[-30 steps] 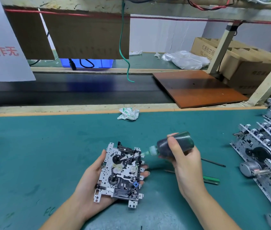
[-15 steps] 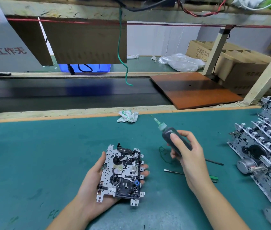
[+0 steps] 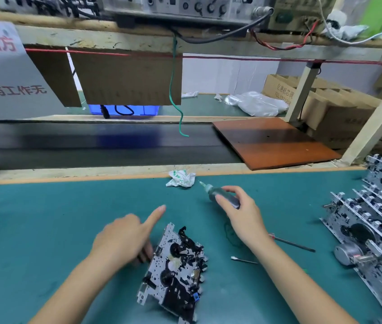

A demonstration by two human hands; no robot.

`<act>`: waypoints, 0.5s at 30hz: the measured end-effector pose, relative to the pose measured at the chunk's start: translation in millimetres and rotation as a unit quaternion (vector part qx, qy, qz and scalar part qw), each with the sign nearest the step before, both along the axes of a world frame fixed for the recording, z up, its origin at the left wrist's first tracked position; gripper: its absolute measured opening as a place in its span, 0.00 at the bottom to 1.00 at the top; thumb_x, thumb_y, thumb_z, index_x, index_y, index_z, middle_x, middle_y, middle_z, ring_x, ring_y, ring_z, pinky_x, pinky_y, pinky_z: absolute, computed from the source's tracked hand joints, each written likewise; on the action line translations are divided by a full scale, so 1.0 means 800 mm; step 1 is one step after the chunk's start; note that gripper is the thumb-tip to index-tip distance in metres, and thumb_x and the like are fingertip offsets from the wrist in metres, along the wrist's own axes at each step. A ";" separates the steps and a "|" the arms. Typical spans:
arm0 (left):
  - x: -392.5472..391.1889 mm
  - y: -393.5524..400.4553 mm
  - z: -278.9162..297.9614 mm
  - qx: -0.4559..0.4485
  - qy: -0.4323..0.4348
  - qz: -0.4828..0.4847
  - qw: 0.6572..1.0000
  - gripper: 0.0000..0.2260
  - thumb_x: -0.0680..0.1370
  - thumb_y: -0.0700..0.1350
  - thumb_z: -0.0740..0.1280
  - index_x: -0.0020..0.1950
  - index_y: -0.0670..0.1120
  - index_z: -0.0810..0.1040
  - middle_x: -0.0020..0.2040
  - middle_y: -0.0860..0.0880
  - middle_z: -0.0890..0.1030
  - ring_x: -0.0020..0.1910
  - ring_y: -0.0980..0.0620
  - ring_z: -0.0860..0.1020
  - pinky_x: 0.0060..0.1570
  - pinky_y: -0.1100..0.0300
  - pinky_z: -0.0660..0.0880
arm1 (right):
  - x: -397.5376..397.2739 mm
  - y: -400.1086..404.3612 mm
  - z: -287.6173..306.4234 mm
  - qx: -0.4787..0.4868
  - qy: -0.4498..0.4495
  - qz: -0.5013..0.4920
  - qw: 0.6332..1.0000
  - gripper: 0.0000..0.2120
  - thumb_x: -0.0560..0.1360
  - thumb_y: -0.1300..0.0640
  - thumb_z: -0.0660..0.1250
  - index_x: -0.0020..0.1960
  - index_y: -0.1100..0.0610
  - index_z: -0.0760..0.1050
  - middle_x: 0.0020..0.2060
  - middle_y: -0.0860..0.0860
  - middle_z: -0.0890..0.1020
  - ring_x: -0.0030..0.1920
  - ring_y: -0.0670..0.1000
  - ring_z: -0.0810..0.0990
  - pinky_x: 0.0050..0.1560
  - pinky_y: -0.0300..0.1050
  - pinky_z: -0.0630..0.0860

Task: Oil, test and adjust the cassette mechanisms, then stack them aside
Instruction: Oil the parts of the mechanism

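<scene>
Right hand (image 3: 243,213) is gripping the oil bottle (image 3: 222,196) down by the mat (image 3: 45,218) — oiling looks finished; left hand (image 3: 124,237), forefinger out, is steadying the cassette mechanism (image 3: 176,265) — testing probably next

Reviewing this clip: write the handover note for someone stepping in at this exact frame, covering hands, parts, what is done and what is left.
Left hand: index finger extended, other fingers at the left edge of the silver-and-black cassette mechanism; whether it has a grip there is unclear.
Right hand: grips the dark oil bottle with the needle tip, low over the green bench mat, tip pointing away from the mechanism.
Racked mechanisms stand at the right. Two thin screwdrivers lie behind the right forearm.
Done: cannot confirm oiling from this frame.
Left: testing, adjusting, then stacking this mechanism aside.
</scene>
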State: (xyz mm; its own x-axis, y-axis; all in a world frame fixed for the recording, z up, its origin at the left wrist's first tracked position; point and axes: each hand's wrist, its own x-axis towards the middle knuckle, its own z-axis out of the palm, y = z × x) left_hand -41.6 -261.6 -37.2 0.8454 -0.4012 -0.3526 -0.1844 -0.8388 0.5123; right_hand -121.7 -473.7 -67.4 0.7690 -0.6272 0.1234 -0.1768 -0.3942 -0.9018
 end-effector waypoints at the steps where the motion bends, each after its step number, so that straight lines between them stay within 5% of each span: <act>1: 0.017 -0.005 -0.001 0.040 -0.065 -0.004 0.997 0.35 0.75 0.70 0.51 0.28 0.45 0.79 0.27 0.52 0.80 0.31 0.53 0.80 0.40 0.59 0.72 | 0.011 -0.001 0.001 -0.007 0.007 0.008 1.000 0.06 0.74 0.49 0.68 0.50 0.45 0.73 0.43 0.45 0.80 0.41 0.39 0.75 0.36 0.29 0.68; 4: 0.061 -0.038 -0.004 0.040 -0.174 -0.050 0.983 0.19 0.80 0.60 0.57 0.57 0.49 0.79 0.53 0.47 0.82 0.55 0.45 0.78 0.50 0.54 0.73 | 0.038 -0.002 0.003 -0.056 0.033 0.022 0.998 0.08 0.75 0.49 0.67 0.53 0.48 0.74 0.42 0.47 0.79 0.43 0.47 0.75 0.38 0.38 0.68; 6: 0.084 -0.062 -0.014 -0.002 -0.166 -0.106 0.980 0.21 0.81 0.52 0.59 0.74 0.48 0.64 0.70 0.46 0.71 0.67 0.45 0.70 0.63 0.54 0.67 | 0.049 -0.002 0.001 -0.111 0.064 0.025 0.991 0.10 0.76 0.48 0.66 0.55 0.49 0.75 0.44 0.48 0.78 0.45 0.48 0.74 0.41 0.41 0.67; 8: 0.100 -0.081 -0.023 -0.036 -0.172 -0.152 0.973 0.24 0.82 0.47 0.60 0.77 0.47 0.58 0.75 0.48 0.64 0.71 0.48 0.65 0.66 0.57 0.61 | 0.055 -0.005 -0.002 -0.151 0.095 0.026 0.984 0.12 0.76 0.48 0.65 0.57 0.50 0.74 0.48 0.49 0.79 0.48 0.49 0.74 0.45 0.42 0.67; 15: 0.106 -0.106 -0.048 -0.048 -0.297 -0.243 0.922 0.14 0.80 0.40 0.57 0.65 0.44 0.74 0.67 0.51 0.71 0.64 0.48 0.69 0.59 0.55 0.69 | 0.060 -0.014 -0.006 -0.182 0.149 0.049 0.971 0.12 0.77 0.48 0.63 0.59 0.50 0.73 0.51 0.50 0.80 0.50 0.51 0.75 0.47 0.44 0.70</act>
State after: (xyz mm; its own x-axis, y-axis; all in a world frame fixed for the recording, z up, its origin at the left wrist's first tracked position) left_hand 42.8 -346.4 -75.2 0.5895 -0.7893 0.1717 -0.7990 -0.5387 0.2672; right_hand -73.4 -485.2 -72.0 0.8580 -0.5063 0.0864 -0.3546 -0.7056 -0.6135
